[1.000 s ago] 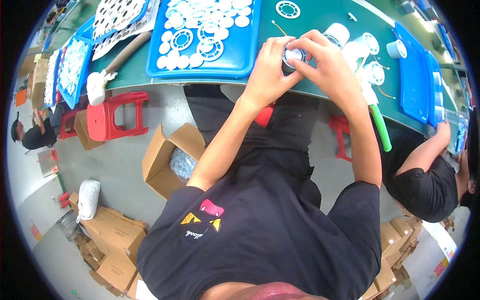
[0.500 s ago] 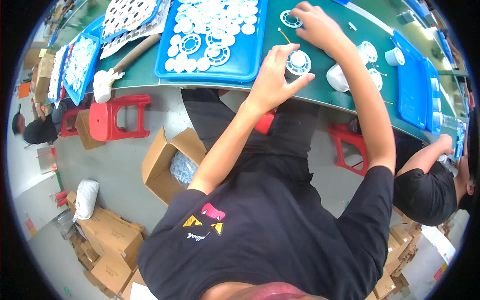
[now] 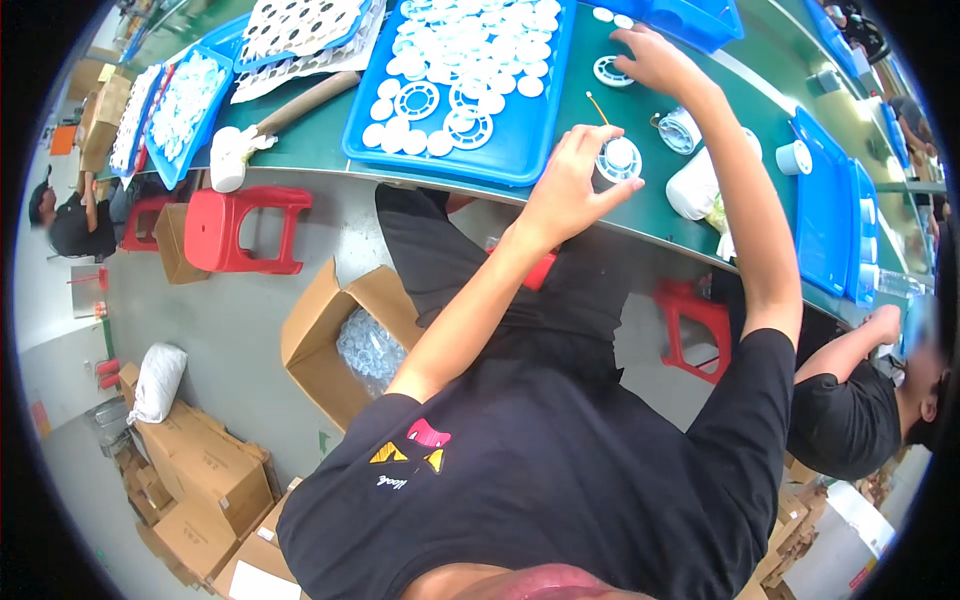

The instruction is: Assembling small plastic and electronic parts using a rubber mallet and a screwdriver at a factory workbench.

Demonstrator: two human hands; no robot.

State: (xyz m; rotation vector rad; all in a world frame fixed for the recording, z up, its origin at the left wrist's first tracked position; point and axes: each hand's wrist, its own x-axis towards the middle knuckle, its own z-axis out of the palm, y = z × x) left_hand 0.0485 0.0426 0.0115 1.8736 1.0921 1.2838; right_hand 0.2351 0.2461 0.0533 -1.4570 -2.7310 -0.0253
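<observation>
My left hand [image 3: 580,185] curls around a round white plastic housing [image 3: 620,155] with a raised centre, thumb at its near side and fingers at its left. A short orange wire [image 3: 597,107] with a white tip sticks up just beyond those fingers. Farther out, my right hand [image 3: 658,65] reaches over the table with thumb and forefinger apart. Its thumb tip is at the edge of a flat white slotted ring [image 3: 612,71]; whether it presses on the ring is unclear. Two small white discs [image 3: 612,18] lie just past the right fingertips.
Left of my hands is a blue tray [image 3: 450,165] heaped with white discs and slotted rings. A white housing [image 3: 678,130] and a white wrapped bundle [image 3: 693,188] lie near my right forearm. A white cup-shaped part [image 3: 795,158] stands by another blue tray [image 3: 825,205]. A co-worker [image 3: 850,420] sits at right.
The whole view has shifted, so the table things appear lower and farther right. A blue bin and two discs now show at the far edge. Both hands stay near the same parts.
</observation>
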